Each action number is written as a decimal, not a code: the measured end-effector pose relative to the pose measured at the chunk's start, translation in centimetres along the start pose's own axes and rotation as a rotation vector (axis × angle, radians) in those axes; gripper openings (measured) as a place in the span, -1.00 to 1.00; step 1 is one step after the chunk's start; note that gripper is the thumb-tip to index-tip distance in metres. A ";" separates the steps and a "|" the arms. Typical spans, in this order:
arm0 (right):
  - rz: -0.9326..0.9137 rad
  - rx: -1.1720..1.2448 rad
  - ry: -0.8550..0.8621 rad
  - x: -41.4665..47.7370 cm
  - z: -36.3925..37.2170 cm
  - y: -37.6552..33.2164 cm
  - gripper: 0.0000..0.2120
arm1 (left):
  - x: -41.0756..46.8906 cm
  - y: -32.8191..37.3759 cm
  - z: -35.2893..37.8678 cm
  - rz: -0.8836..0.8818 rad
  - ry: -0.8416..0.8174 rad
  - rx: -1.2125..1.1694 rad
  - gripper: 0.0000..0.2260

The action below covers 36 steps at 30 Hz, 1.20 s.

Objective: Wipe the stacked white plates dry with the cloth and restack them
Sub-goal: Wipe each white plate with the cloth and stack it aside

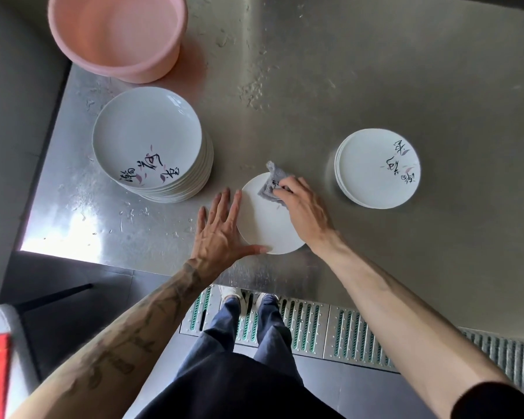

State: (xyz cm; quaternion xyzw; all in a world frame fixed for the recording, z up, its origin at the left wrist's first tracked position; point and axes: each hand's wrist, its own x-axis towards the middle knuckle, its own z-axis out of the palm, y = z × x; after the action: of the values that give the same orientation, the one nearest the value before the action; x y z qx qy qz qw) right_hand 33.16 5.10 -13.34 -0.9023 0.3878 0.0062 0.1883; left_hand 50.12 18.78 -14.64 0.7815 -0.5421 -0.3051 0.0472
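One white plate [265, 225] lies on the steel counter near its front edge. My right hand [303, 207] presses a grey cloth [271, 184] onto the plate's far part, fingers curled over the cloth. My left hand [221, 228] lies flat beside the plate, straight fingers along its left rim and the thumb against its near rim. A tall stack of white plates [152, 140] with black writing stands at the left. A shorter stack of the same plates [375, 167] stands at the right.
A pink plastic basin [118, 34] stands at the back left. The steel counter [375, 71] carries water drops around the left stack and in the middle. Its left edge and front edge are close to the stacks. A floor grate [330, 331] runs below.
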 end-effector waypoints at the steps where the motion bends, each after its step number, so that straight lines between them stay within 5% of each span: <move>1: -0.009 -0.012 -0.006 0.0 -0.2 0.1 -0.73 | 0.0 0.0 0.0 -0.002 0.001 0.003 0.28; 8: 0.160 -0.015 0.014 -5.6 0.2 0.1 -0.67 | -0.2 0.1 -0.1 0.004 0.003 0.011 0.28; 18: -0.012 -0.052 0.127 -0.1 -0.2 2.3 -0.76 | 0.1 -0.2 0.1 0.010 0.002 -0.003 0.28; 29: 0.507 0.260 0.168 -10.4 1.2 -4.0 -0.74 | 0.2 -0.6 0.6 0.033 0.021 0.056 0.31; 36: 0.507 0.368 0.137 -11.1 1.5 -4.8 -0.72 | 0.4 -0.5 0.5 0.262 0.015 0.308 0.12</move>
State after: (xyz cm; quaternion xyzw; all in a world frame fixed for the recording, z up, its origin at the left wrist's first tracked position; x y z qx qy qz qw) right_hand 28.98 16.39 -11.33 -0.7260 0.6067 -0.0780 0.3142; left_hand 50.33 18.72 -15.46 0.7045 -0.6791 -0.2040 -0.0296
